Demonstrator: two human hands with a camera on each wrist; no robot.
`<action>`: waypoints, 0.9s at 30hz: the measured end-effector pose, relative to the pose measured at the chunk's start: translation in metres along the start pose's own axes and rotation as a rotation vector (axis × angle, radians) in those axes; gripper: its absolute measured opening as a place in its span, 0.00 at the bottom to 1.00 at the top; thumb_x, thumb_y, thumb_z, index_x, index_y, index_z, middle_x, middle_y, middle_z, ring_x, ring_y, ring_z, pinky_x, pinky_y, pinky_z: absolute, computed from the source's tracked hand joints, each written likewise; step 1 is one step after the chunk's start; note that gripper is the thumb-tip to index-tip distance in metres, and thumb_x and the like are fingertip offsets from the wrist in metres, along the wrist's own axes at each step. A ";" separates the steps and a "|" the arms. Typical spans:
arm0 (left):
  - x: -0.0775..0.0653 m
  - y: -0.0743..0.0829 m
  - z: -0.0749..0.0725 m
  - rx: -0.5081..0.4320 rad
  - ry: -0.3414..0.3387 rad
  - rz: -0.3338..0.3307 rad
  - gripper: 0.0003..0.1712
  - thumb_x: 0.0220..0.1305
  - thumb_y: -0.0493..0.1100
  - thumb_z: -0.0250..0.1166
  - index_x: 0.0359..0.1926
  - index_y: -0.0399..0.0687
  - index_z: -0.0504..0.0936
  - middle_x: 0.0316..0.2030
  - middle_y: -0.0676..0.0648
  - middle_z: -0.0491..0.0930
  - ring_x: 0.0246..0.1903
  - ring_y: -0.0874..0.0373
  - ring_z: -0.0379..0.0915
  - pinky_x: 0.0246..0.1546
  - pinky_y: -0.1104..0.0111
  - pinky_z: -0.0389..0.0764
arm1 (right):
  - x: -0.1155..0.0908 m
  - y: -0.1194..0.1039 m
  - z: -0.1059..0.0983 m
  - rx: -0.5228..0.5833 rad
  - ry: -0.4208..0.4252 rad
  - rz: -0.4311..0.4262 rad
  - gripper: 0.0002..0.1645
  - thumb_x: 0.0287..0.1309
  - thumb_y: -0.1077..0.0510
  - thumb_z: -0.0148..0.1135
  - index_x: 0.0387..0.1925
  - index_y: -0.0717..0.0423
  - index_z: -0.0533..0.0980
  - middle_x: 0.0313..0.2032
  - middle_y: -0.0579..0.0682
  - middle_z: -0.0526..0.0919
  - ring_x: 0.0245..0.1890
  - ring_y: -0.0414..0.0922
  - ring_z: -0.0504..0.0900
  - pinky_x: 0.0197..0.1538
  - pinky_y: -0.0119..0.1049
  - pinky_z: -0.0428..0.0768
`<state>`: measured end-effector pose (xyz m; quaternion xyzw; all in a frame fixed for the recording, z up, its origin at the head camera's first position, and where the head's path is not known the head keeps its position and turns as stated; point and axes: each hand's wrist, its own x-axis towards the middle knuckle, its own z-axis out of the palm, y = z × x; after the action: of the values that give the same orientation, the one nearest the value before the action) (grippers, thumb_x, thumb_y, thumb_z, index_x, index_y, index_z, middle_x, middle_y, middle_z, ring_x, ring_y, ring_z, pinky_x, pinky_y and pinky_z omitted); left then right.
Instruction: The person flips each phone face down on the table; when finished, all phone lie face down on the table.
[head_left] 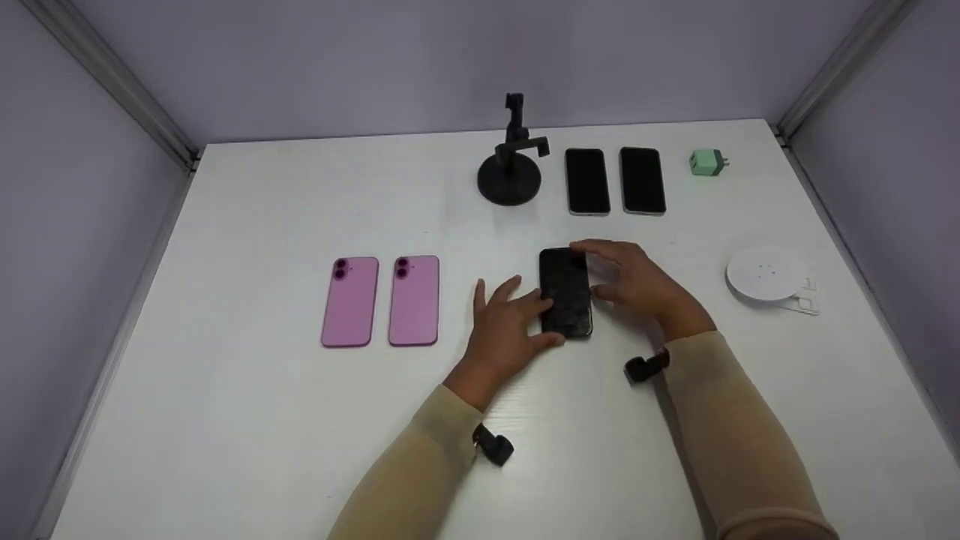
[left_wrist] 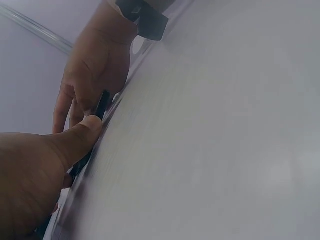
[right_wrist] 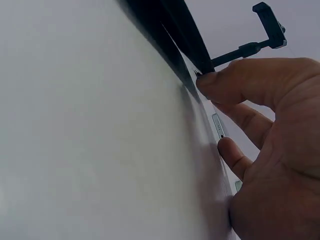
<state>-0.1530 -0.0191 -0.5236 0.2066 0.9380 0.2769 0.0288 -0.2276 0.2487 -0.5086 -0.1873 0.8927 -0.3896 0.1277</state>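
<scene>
The phone (head_left: pixel 568 285) is held between both hands, its long axis running nearly straight away from the person. The left hand (head_left: pixel 504 330) grips its left side and near end; the right hand (head_left: pixel 636 281) grasps its far right corner and right edge. Beyond the grip rises the stand (head_left: pixel 508 182).

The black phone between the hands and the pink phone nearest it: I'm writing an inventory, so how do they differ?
The black phone shows a dark face, while the pink phone lies back up, with camera lenses at its upper left. The left hand and right hand both touch the black phone, while neither touches the pink phone. Both share a rectangular shape with rounded corners.
</scene>
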 end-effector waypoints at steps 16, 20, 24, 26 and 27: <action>-0.005 -0.001 -0.005 -0.042 -0.025 0.042 0.35 0.74 0.63 0.69 0.73 0.51 0.82 0.74 0.50 0.79 0.84 0.50 0.57 0.85 0.37 0.41 | -0.003 -0.005 0.001 -0.025 0.049 0.093 0.50 0.65 0.62 0.78 0.82 0.34 0.68 0.83 0.45 0.66 0.84 0.58 0.60 0.84 0.64 0.58; -0.004 0.003 -0.003 -0.017 0.009 0.033 0.37 0.73 0.67 0.69 0.70 0.49 0.84 0.71 0.50 0.82 0.82 0.49 0.62 0.84 0.35 0.43 | -0.003 -0.005 0.003 -0.002 0.064 0.039 0.47 0.63 0.62 0.80 0.80 0.37 0.72 0.82 0.45 0.69 0.83 0.57 0.63 0.83 0.62 0.60; -0.002 0.011 -0.002 0.031 0.074 0.015 0.41 0.66 0.74 0.70 0.66 0.50 0.88 0.66 0.49 0.87 0.78 0.46 0.68 0.83 0.33 0.45 | 0.000 -0.007 0.005 0.021 0.073 0.000 0.47 0.61 0.62 0.81 0.79 0.39 0.74 0.81 0.46 0.70 0.81 0.57 0.65 0.82 0.63 0.64; -0.001 0.015 -0.001 0.060 0.106 0.012 0.42 0.64 0.77 0.70 0.63 0.50 0.90 0.64 0.49 0.88 0.77 0.44 0.71 0.82 0.31 0.46 | 0.002 -0.008 0.006 0.021 0.074 -0.009 0.47 0.60 0.61 0.81 0.78 0.39 0.74 0.81 0.46 0.70 0.81 0.58 0.66 0.81 0.63 0.64; -0.001 0.017 0.000 0.072 0.118 0.012 0.43 0.64 0.77 0.70 0.63 0.50 0.90 0.64 0.48 0.88 0.76 0.43 0.71 0.81 0.30 0.47 | 0.002 -0.009 0.006 0.018 0.074 -0.013 0.46 0.61 0.60 0.81 0.78 0.39 0.74 0.81 0.47 0.70 0.81 0.58 0.66 0.82 0.63 0.63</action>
<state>-0.1459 -0.0067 -0.5144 0.1963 0.9462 0.2547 -0.0359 -0.2251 0.2383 -0.5059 -0.1773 0.8921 -0.4049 0.0939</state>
